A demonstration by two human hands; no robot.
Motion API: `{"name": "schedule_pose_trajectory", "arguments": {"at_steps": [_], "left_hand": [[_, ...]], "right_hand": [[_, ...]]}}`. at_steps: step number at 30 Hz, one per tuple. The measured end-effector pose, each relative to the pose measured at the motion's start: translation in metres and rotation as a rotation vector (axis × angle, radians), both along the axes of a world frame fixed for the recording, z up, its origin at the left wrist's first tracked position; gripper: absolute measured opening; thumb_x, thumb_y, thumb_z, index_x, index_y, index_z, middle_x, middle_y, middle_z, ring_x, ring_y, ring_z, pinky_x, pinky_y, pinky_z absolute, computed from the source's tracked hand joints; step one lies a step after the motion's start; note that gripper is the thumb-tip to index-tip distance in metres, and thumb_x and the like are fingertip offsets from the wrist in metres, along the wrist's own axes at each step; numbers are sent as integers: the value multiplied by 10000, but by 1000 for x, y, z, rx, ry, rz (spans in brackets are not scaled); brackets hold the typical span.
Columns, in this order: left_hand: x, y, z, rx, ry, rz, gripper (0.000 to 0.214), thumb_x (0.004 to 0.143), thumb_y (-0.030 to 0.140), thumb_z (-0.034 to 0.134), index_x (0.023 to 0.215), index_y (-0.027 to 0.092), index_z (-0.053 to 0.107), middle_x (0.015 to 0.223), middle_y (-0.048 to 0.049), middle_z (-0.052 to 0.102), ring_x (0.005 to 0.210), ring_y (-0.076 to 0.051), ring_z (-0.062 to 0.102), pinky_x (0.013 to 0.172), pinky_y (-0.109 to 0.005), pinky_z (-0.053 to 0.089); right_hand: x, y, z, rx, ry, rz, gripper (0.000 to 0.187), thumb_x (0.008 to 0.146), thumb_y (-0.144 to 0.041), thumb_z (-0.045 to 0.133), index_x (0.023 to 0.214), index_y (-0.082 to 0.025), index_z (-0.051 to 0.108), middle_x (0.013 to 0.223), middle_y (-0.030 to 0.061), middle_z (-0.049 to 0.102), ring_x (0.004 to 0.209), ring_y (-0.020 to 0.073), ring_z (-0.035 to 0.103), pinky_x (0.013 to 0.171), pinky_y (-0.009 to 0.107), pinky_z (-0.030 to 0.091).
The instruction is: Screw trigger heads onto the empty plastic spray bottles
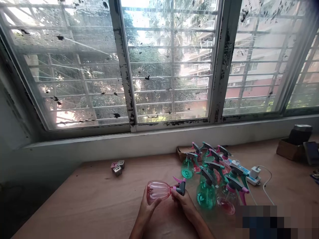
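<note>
A clear pink spray bottle point(159, 190) lies sideways between my two hands, just above the wooden table. My left hand point(149, 206) wraps around the bottle's rounded base. At the other end, my right hand point(183, 200) grips the neck, close under the dark grey spray head point(181, 187) with its pink trigger. To the right of my right hand stand several green and pink spray bottles in a cluster; a green spray bottle point(205, 196) is the nearest, and a pink-bottomed spray bottle point(227, 200) stands beside it.
Three small box-like items point(117, 168) sit at the table's back left. A power strip point(253, 179) with a white charger and cable lies behind the bottles. A cardboard box point(289, 150) holding dark objects stands far right. Barred windows point(171, 66) rise behind the table point(99, 199).
</note>
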State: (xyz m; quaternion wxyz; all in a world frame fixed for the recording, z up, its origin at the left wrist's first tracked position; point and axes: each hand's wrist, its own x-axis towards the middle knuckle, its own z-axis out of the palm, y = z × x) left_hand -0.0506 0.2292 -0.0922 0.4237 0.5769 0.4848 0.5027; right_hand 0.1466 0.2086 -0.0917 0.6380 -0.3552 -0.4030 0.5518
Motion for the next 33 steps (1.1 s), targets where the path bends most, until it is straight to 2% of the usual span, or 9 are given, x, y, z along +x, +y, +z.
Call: {"name": "schedule_pose_trajectory", "arguments": {"at_steps": [2, 6, 9, 15, 22, 29, 33], "left_hand": [[0, -1, 2, 1, 1, -4, 981, 618, 501, 784, 1416, 102, 378, 1362, -207, 556, 1298, -355, 496, 1114, -435, 360], [1, -6, 5, 13, 6, -24, 1012, 616, 433, 815, 1459, 168, 322, 1451, -162, 493, 1350, -328, 444, 1155, -419, 301], [1, -4, 3, 12, -2, -33, 1030, 581, 430, 840, 1447, 190, 338, 1417, -152, 531, 1313, -326, 489, 1136, -418, 337], [1, 3, -3, -10, -34, -8, 866, 582, 554, 795, 1295, 149, 519, 1263, -166, 639, 1212, -354, 578, 1040, -417, 454], [0, -3, 2, 1, -21, -6, 977, 586, 430, 834, 1430, 232, 382, 1351, -124, 589, 1294, -324, 512, 1122, -414, 359], [1, 3, -5, -28, -15, 15, 922, 602, 516, 789, 1367, 119, 460, 1297, -195, 617, 1243, -368, 552, 1091, -467, 388], [1, 0, -1, -10, -3, -14, 994, 592, 442, 824, 1437, 176, 373, 1429, -162, 519, 1325, -337, 476, 1147, -439, 313]], "right_hand": [[0, 0, -1, 0, -4, 1, 395, 766, -474, 788, 865, -176, 549, 586, -39, 585, 421, 86, 419, 391, 182, 306], [0, 2, -5, -10, 2, -12, 382, 809, -510, 732, 856, -182, 541, 581, -29, 596, 418, 91, 422, 385, 184, 299], [0, 2, -5, -11, 6, -19, 394, 795, -514, 743, 854, -184, 534, 572, -34, 588, 412, 91, 417, 381, 185, 299], [-3, 2, 0, -7, -3, -27, 447, 731, -528, 793, 835, -177, 537, 558, -38, 587, 378, 82, 401, 358, 184, 291], [-2, 6, -6, -33, 7, -69, 446, 751, -555, 765, 857, -189, 533, 552, -42, 592, 378, 93, 413, 349, 184, 297], [-2, 3, -3, -33, 2, -66, 439, 735, -541, 785, 835, -190, 540, 530, -52, 564, 390, 94, 410, 359, 185, 310], [-2, 4, -3, -46, 9, -81, 418, 766, -540, 758, 832, -190, 539, 544, -40, 577, 398, 97, 418, 361, 184, 301]]}}
